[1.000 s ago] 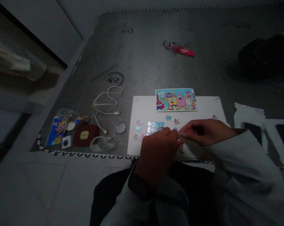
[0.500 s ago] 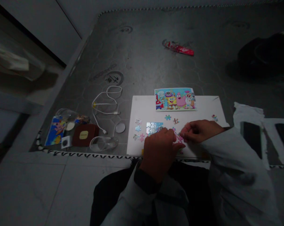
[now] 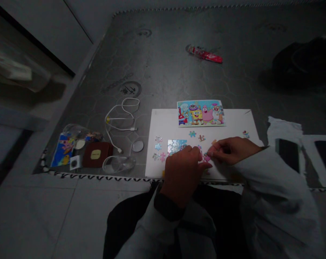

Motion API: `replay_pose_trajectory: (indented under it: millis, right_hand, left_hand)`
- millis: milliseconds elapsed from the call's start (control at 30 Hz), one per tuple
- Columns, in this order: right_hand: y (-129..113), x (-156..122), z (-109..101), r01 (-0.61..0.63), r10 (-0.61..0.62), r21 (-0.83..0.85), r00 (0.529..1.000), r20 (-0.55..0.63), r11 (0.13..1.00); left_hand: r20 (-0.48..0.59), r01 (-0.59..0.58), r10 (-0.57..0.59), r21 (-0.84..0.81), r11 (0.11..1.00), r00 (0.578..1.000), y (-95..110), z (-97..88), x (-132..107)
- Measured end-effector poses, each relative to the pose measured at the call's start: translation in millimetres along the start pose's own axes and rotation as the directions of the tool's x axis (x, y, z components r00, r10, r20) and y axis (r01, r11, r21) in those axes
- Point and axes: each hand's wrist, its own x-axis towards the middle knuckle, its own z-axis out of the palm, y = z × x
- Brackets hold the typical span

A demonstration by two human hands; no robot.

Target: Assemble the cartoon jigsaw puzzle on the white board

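Note:
On a white board [image 3: 163, 118] lies a partly assembled jigsaw puzzle [image 3: 177, 144] with blue pieces showing at its upper left. My left hand [image 3: 183, 169] covers much of its lower part. Its thumb and forefinger close about pink puzzle pieces [image 3: 200, 154] at the right side. Close by on the right, my right hand [image 3: 227, 150] pinches a small pink puzzle piece [image 3: 206, 157] against the same spot; the fingertips hide most of it. Loose puzzle pieces [image 3: 158, 146] lie left of the puzzle, with a blue piece [image 3: 192, 133] and a brown one [image 3: 202, 137] above.
A cartoon picture card [image 3: 200, 114] rests on the board's far edge. To the left are a white cable [image 3: 121, 118], a round lid [image 3: 137, 145], a clear cup [image 3: 120, 164] and a brown case [image 3: 96, 154]. Rightward lies a phone [image 3: 288, 154]; a red packet [image 3: 206, 55] lies farther back.
Both hands stay almost in place, with only a slight shift of the right fingertips at the pink pieces. The whole view has drifted very slightly.

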Motion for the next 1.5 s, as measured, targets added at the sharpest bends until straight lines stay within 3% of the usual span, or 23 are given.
replay_pose_trajectory:
  millis: [100, 233, 700, 1000, 1500]
  right_hand:
    - [-10.4, -2.1, -3.1, -0.077, 0.081, -0.063, 0.995, 0.055, 0.995]
    - [-19.3, -6.3, -7.6, -0.043, 0.043, -0.064, 0.999, -0.004, 0.997]
    - [-16.1, 1.1, -5.2, -0.090, 0.090, -0.144, 0.996, -0.011, 0.985]
    - [-33.7, -4.6, -10.8, -0.117, 0.137, -0.240, 0.988, 0.068, 0.964]
    - [-31.8, -4.1, -9.1, -0.110, 0.131, -0.219, 0.988, 0.082, 0.969]
  left_hand:
    - [0.002, 0.010, -0.010, -0.009, 1.000, 1.000, -0.5, 0.5, 0.3]
    - [0.004, 0.005, -0.005, -0.009, 1.000, 1.000, -1.3, 0.2, 0.9]
    - [0.003, 0.012, -0.012, -0.023, 1.000, 1.000, -1.7, 0.7, 2.1]
    - [0.041, 0.036, -0.036, 0.000, 0.999, 0.999, 1.6, -3.6, 3.1]
    - [0.039, 0.038, -0.037, -0.015, 0.999, 0.999, 0.7, -3.4, 4.0]
